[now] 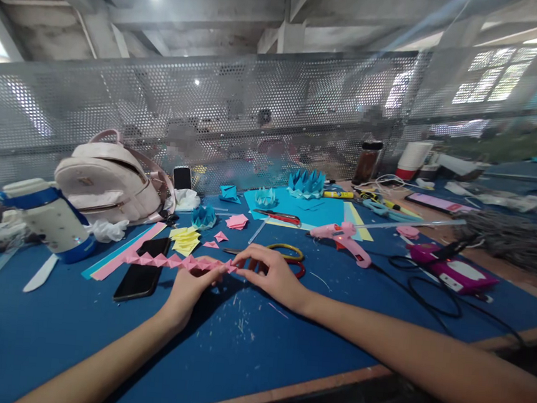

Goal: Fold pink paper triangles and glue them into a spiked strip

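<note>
A chain of folded pink paper pieces (160,260) stretches sideways above the blue table, its left part over a black phone (142,281). My left hand (195,283) is closed on the chain near its right end. At the very end of the chain, my right hand (266,273) pinches the last pink piece between thumb and fingers. Scissors with yellow and red handles (287,251) lie just behind my right hand, partly hidden by it. Small pink folded pieces (221,237) and yellow paper pieces (184,240) rest behind the chain.
A pink glue gun (344,239) with a black cord lies at the right, near a magenta device (455,270). Blue paper crowns (306,185) stand on blue sheets (280,205) at the back. A pale backpack (108,181) and a tumbler (50,220) occupy the left.
</note>
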Demonstrator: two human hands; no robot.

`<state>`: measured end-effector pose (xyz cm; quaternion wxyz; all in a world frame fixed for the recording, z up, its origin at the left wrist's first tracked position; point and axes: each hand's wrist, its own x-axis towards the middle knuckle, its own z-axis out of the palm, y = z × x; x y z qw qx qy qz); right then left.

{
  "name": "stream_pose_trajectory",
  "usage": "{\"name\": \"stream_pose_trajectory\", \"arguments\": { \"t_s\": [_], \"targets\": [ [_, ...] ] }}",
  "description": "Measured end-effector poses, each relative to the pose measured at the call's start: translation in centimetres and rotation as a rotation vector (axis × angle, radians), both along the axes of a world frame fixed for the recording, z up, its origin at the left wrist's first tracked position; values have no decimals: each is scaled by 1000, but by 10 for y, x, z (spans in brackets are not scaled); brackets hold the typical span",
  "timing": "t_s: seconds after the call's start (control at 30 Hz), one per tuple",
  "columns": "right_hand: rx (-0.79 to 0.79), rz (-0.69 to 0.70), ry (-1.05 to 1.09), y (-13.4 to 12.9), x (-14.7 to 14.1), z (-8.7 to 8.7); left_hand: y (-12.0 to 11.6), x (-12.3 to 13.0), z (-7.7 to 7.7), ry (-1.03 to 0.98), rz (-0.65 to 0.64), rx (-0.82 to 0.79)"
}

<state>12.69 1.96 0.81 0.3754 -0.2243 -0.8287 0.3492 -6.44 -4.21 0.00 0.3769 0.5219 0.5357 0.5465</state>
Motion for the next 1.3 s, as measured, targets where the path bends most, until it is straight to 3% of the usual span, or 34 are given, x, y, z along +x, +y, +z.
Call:
{"name": "stream_pose_trajectory", "arguments": {
  "t_s": [0.53,0.73,1.3],
  "targets": [
    [-86,53,-16,1,-2,-4,1,-3,-4,-11,4,-14],
    [-80,39,8,0,-1,-1,2,-4,-10,-72,-36,-26],
    [-127,-6,56,1,-1,-2,1,-3,-10,-121,-44,-17]
  ]
}}
